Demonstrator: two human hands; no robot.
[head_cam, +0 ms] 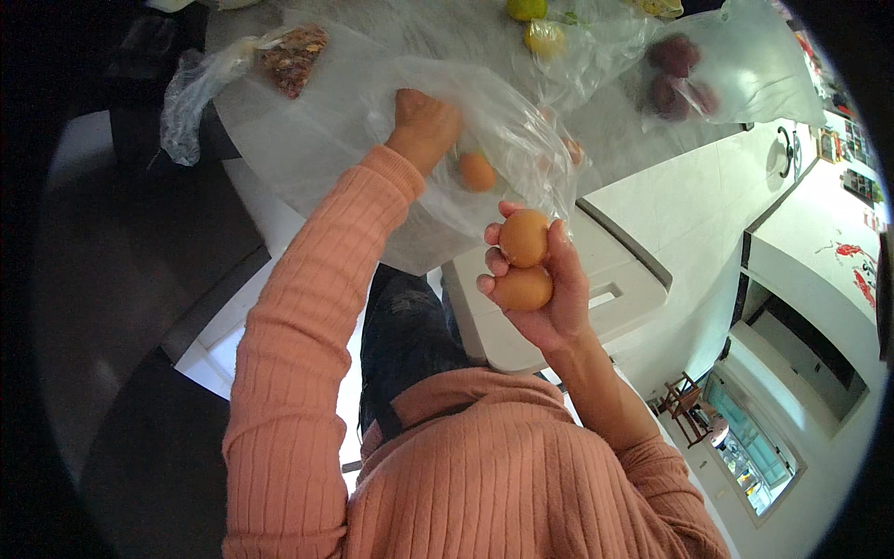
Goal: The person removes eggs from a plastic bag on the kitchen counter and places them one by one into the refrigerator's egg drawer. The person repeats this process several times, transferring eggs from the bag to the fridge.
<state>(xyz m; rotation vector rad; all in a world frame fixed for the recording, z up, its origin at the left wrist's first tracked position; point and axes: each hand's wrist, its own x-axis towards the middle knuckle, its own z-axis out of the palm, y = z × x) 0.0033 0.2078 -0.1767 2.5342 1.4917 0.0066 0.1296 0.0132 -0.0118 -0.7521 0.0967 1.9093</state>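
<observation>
Two brown eggs, an upper egg point(524, 238) and a lower egg point(523, 288), rest in my right hand point(569, 300), its fingers curled around them. My left hand point(427, 126) is at a clear plastic bag point(503, 105) on the grey countertop point(272, 147). Its fingertips are hidden, so whether they grip the bag or something inside cannot be told. Just below that hand, another brown egg point(477, 172) lies by the bag's film; whether it is inside or under the film is unclear. More brownish shapes show faintly through the bag at its right.
A knotted bag of dried reddish-brown food point(293, 59) lies at the counter's left. Further back are a green citrus fruit point(526, 8), a bagged yellow fruit point(545, 38) and a bag of dark red round produce point(674, 77). A white plastic piece with a slot handle point(606, 295) stands below the counter edge.
</observation>
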